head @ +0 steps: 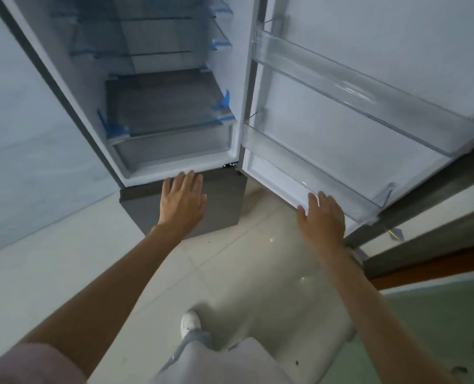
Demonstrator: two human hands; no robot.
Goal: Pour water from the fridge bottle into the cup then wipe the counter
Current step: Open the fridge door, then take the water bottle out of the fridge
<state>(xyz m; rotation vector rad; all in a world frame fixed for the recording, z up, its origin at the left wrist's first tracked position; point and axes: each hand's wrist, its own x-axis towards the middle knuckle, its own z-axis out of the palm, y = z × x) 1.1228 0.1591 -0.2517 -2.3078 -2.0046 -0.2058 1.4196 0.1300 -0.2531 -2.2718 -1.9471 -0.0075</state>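
The fridge stands in front of me with its upper door swung wide to the right. Inside are bare glass shelves and a drawer; the clear door bins hold nothing. No bottle or cup shows in view. My left hand is stretched out flat with straight fingers just below the bottom edge of the open compartment, in front of the grey lower door. My right hand is flat too, fingers straight, at the lower edge of the open door. Whether either hand touches the fridge I cannot tell.
A pale wall runs along the left of the fridge. The floor is glossy light tile. My white shoe and trouser leg show below. At the right a dark frame with an orange strip borders a green surface.
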